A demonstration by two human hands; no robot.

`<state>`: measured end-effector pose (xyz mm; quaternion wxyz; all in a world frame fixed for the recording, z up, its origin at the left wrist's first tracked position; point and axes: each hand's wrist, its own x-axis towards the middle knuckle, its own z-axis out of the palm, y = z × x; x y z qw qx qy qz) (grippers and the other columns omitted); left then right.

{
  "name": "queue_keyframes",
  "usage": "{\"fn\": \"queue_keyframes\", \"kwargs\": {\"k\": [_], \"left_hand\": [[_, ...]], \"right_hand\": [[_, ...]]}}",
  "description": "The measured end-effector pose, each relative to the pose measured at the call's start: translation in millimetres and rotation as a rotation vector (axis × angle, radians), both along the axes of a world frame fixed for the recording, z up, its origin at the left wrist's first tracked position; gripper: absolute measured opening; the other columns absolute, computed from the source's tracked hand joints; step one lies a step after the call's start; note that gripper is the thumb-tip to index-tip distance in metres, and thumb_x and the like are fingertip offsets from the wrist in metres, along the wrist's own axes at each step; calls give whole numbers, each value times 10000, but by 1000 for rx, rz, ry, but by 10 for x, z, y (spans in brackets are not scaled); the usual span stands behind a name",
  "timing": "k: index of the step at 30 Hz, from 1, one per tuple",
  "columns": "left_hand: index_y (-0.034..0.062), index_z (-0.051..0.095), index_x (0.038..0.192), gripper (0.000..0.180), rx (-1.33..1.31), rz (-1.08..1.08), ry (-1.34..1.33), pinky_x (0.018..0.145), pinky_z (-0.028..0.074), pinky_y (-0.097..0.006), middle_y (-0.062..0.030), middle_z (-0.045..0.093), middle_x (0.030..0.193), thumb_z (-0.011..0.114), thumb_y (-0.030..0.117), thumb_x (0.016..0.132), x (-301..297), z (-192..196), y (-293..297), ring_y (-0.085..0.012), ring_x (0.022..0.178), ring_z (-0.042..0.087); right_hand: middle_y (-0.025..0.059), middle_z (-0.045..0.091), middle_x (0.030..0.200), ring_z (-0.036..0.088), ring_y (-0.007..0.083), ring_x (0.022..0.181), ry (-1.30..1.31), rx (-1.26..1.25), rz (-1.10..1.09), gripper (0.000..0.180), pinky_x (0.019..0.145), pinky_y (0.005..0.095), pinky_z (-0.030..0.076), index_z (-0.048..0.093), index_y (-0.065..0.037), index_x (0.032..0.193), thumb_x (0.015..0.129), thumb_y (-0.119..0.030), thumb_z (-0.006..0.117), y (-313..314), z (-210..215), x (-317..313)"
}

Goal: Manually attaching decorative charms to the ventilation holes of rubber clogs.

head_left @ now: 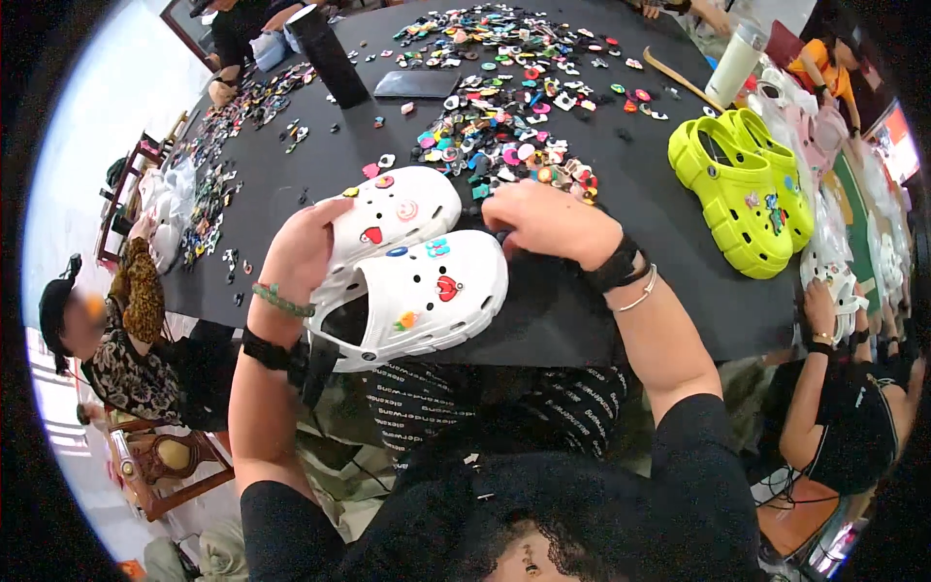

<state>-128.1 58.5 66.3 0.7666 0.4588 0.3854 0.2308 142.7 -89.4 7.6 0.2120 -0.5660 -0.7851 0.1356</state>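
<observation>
Two white clogs lie side by side at the table's near edge, dotted with small colourful shoe charms. On the farther clog (pixel 417 189) are a red heart and a pink smiley charm. The nearer clog (pixel 470 276) carries a red heart, a blue charm and an orange flower-like one. My left hand (pixel 303 242) is closed on the side of the farther clog. Just right of the toes, my right hand (pixel 553 221) has its fingers curled in a pinch. A bit of something dark shows at those fingertips; what it is I cannot make out.
A large spread of loose charms (pixel 504 126) covers the dark table (pixel 621 320). Lime-green clogs (pixel 742 199) stand at right, near a pale bottle (pixel 737 63) and a curved wooden stick (pixel 679 78). A black cylinder (pixel 328 56) and a phone (pixel 417 84) are farther back. Other people work around the table.
</observation>
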Motion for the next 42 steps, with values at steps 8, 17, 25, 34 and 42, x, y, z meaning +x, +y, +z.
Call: {"fn": "queue_keyframes", "kwargs": {"k": [8,17,25,34,42], "left_hand": [[-92,546,1219,350,-175,8,-145,917,558,-450,-231,662,1132,547,135,954,-15,-96,32,-334,983,685],[-122,601,1102,273,73,-25,-98,813,607,-369,-213,689,1058,618,62,902,-92,-178,-63,-268,890,718],[-90,630,1037,202,41,-23,-160,683,598,-281,-160,712,993,667,25,876,-94,-171,-133,-190,810,724],[-65,633,1076,209,131,-11,-226,728,577,-304,-133,708,985,639,66,914,-105,-298,-141,-179,808,708],[-52,633,1059,224,103,73,-329,645,535,-279,-90,692,947,667,112,909,-83,-304,-203,-137,756,680]], "right_hand": [[128,602,913,604,314,915,17,-21,4,209,798,408,491,608,-35,912,739,-32,724,27,-163,-7],[155,608,804,613,339,817,-65,186,-67,72,758,424,502,610,-6,839,815,-70,634,139,-260,33],[150,653,809,644,322,793,205,265,-154,84,741,408,514,675,-17,837,796,-90,675,209,427,-106],[122,690,772,673,210,655,236,-60,82,127,605,341,526,687,-4,875,775,-76,719,741,830,-778],[102,684,729,657,159,596,297,-146,1,123,540,320,514,673,11,864,768,-37,734,896,843,-854]]}}
